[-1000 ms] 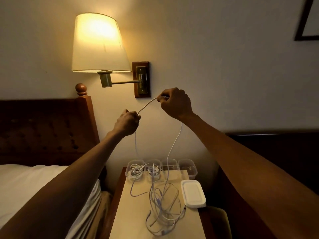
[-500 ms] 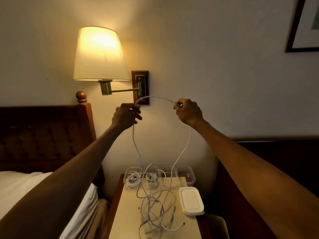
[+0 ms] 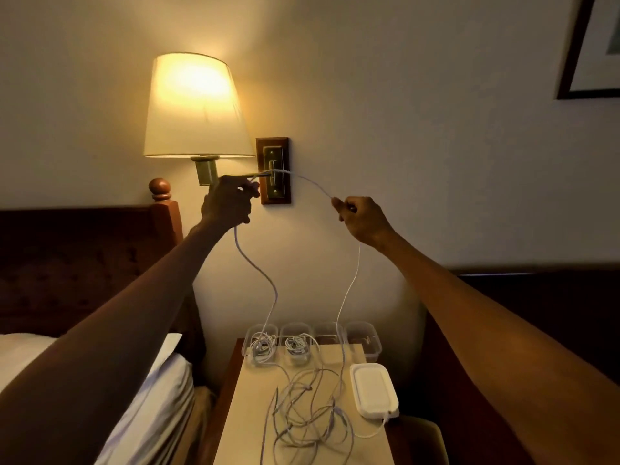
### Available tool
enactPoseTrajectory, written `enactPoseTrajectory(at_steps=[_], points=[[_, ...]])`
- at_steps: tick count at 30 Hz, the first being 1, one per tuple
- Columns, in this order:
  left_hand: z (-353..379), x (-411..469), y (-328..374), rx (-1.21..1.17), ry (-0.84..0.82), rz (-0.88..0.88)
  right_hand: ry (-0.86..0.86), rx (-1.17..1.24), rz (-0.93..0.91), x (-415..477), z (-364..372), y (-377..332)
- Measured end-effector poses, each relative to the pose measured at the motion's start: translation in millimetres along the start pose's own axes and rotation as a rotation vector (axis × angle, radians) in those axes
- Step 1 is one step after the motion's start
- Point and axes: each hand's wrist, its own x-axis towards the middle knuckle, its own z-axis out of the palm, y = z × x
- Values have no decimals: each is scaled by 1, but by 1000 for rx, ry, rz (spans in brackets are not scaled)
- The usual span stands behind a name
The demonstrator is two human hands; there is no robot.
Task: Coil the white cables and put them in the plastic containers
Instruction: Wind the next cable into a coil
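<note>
Both hands are raised in front of the wall, holding one white cable (image 3: 312, 183) stretched between them. My left hand (image 3: 228, 203) grips it near the lamp arm; my right hand (image 3: 360, 218) pinches it further right. From each hand a strand hangs down to a tangle of white cables (image 3: 308, 414) on the bedside table (image 3: 245, 414). Several clear plastic containers stand in a row at the table's back: the two left ones (image 3: 261, 344) (image 3: 297, 345) hold coiled cables, and the right one (image 3: 364, 340) looks nearly bare.
A white container lid (image 3: 374, 389) lies on the table's right side. A lit wall lamp (image 3: 196, 109) on a wooden plate (image 3: 273, 171) hangs just behind my left hand. A bed with wooden headboard (image 3: 84, 263) is left; a dark furniture piece (image 3: 536, 313) right.
My hands have moved apart, drawing the cable span between them longer. The hanging strands have shifted and the tangle on the table has moved a little.
</note>
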Motion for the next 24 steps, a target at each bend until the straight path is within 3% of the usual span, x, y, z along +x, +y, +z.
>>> enactPoseTrajectory(at_steps=[1, 3, 5, 7, 9, 11, 12, 16, 21, 24], points=[[2, -4, -2, 48, -172, -43, 8, 53, -10, 0, 1, -3], [8, -13, -4, 95, -290, -77, 13, 117, -46, 1, 2, -12], [13, -19, 3, 106, -194, 31, -12, 121, -104, 3, 2, -23], [14, -23, 18, 109, -127, 279, -48, 104, -158, 6, 5, -34], [10, -25, 35, 39, -225, 402, -48, 99, -176, 8, 6, -42], [2, -21, 39, -13, -322, 365, -63, 87, -157, 7, 6, -41], [-4, -17, 37, 15, -294, 329, -105, 84, -139, 4, 5, -38], [-21, -7, 20, 50, 67, 303, -265, 246, -87, -15, 10, -31], [-19, -17, 6, -244, -201, 183, -319, 242, 12, -13, 10, -39], [-13, -16, -14, -280, 25, 50, -465, 263, 134, -14, 1, -36]])
